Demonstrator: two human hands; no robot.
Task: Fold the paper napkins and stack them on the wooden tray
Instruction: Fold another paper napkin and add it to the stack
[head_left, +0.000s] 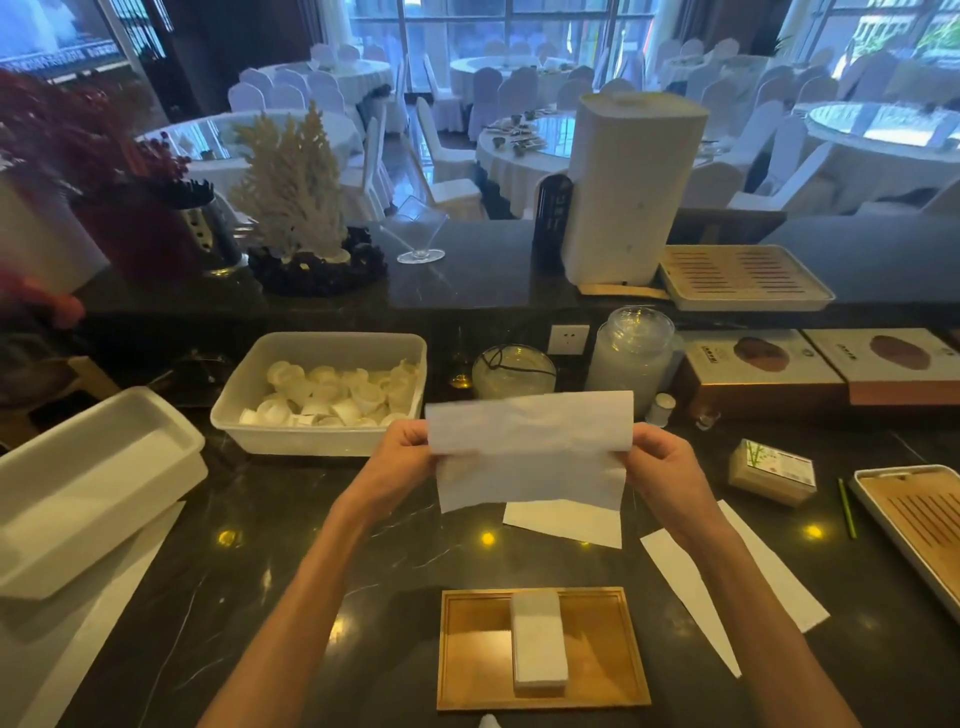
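Observation:
I hold a white paper napkin (530, 449) up in the air above the dark counter, its top part bent over toward me. My left hand (402, 454) pinches its left edge and my right hand (657, 460) pinches its right edge. Below, near the counter's front edge, lies a wooden tray (467, 654) with a small stack of folded napkins (537, 642) in its middle. Another flat napkin (566, 522) lies on the counter just behind the held one. Two long folded napkin strips (691, 582) rest to the right, under my right forearm.
A plastic bin of small white cups (322, 395) stands behind my left hand. An empty white bin (93, 483) sits at the left. A tissue pack (774, 470), a green pencil (847, 506) and a slatted tray (914, 525) are at the right. Jars and boxes line the back.

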